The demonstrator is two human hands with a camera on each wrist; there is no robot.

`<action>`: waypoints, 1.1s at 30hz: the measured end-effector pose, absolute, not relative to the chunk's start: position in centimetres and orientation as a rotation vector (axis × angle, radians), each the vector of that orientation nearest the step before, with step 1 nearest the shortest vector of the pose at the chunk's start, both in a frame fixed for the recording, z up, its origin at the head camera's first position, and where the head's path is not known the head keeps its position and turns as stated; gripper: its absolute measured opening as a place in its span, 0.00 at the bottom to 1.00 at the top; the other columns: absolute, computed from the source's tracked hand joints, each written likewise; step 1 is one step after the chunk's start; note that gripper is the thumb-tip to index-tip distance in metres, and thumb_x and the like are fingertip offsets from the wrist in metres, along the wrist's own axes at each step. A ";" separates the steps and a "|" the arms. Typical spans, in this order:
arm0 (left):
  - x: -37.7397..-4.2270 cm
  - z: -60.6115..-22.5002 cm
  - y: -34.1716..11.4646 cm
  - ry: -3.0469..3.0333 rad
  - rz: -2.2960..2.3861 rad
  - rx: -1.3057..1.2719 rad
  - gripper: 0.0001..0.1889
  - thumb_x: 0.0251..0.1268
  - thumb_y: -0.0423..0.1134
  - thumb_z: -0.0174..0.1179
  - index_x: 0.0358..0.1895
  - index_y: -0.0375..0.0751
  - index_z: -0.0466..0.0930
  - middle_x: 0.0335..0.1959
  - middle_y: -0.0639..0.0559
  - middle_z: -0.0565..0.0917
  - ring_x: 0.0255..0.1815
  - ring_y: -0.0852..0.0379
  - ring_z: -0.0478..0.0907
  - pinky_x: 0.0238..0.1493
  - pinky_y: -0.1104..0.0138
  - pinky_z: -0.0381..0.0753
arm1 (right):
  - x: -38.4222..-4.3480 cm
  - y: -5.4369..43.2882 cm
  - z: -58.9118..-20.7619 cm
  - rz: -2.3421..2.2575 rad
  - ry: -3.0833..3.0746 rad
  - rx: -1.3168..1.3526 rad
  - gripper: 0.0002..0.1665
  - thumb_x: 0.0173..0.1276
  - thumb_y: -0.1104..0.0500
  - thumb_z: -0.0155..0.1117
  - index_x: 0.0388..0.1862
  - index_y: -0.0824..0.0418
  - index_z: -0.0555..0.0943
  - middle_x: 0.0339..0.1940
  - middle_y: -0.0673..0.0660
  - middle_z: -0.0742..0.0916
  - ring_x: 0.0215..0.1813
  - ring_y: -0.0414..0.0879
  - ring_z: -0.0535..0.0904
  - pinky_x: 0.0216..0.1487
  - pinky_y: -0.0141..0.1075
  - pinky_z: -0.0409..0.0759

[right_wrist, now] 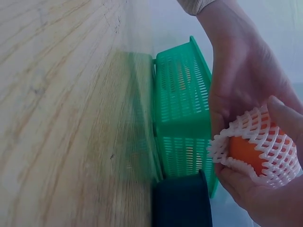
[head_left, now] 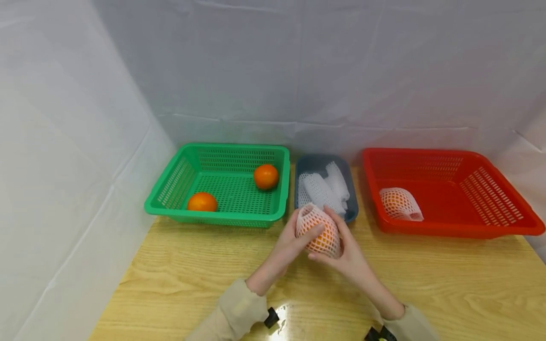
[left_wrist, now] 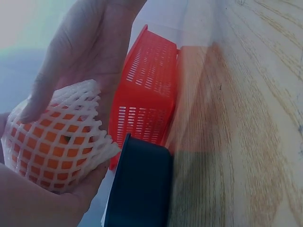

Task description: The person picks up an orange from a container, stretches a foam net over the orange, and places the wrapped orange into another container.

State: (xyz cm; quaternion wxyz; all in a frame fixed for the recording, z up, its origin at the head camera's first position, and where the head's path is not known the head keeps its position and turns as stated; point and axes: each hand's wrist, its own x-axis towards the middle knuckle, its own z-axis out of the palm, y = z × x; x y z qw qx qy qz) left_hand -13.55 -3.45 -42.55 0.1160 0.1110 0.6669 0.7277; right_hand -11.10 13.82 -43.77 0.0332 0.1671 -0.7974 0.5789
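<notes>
Both hands hold an orange (left_wrist: pixel 57 146) wrapped in a white foam net sleeve (head_left: pixel 323 237), raised over the table in front of the small blue bin. My left hand (head_left: pixel 291 242) grips its left side, thumb across the front of the netting. From the right, my right hand (head_left: pixel 347 251) curls round the sleeve, with fingers behind and thumb low in front. The mesh covers most of the fruit; orange skin shows through its holes and at an open end in the right wrist view. Parts of the fingers are hidden behind the fruit.
A green basket (head_left: pixel 230 215) at the left holds two bare oranges (head_left: pixel 266 177). The blue bin (head_left: pixel 353 189) in the middle contains several white foam sleeves (head_left: pixel 320 189). At the right, a red basket (head_left: pixel 460 229) holds one netted orange (head_left: pixel 398 203). White sheeting (head_left: pixel 298 71) hangs behind.
</notes>
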 end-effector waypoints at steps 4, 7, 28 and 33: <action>-13.5 -42.6 -3.4 1.928 2.131 0.344 0.43 0.65 0.60 0.65 0.76 0.42 0.60 0.61 0.40 0.75 0.55 0.53 0.76 0.56 0.64 0.78 | -11.0 13.8 -43.7 1.859 -2.396 0.507 0.58 0.58 0.67 0.78 0.82 0.48 0.58 0.79 0.60 0.64 0.69 0.61 0.70 0.56 0.34 0.81; -13.5 -42.6 -3.3 1.918 2.131 0.352 0.43 0.66 0.60 0.65 0.76 0.42 0.60 0.61 0.40 0.76 0.54 0.54 0.76 0.56 0.63 0.79 | -10.9 13.8 -43.7 1.917 -2.371 0.475 0.55 0.58 0.67 0.78 0.80 0.47 0.60 0.78 0.58 0.66 0.63 0.62 0.75 0.49 0.35 0.85; -16.0 -40.2 -7.8 2.095 1.968 0.646 0.20 0.83 0.44 0.47 0.63 0.32 0.75 0.66 0.36 0.76 0.61 0.38 0.78 0.57 0.46 0.81 | -13.5 20.8 -40.0 1.742 -2.334 0.168 0.50 0.69 0.61 0.70 0.82 0.45 0.55 0.75 0.57 0.66 0.63 0.44 0.71 0.51 0.23 0.79; -16.8 -39.1 -10.7 2.224 1.967 0.591 0.19 0.82 0.45 0.50 0.59 0.34 0.78 0.60 0.38 0.81 0.58 0.39 0.80 0.56 0.52 0.83 | -14.8 25.3 -39.0 1.569 -2.363 -0.003 0.51 0.71 0.56 0.69 0.83 0.42 0.49 0.77 0.58 0.64 0.64 0.45 0.68 0.47 0.17 0.76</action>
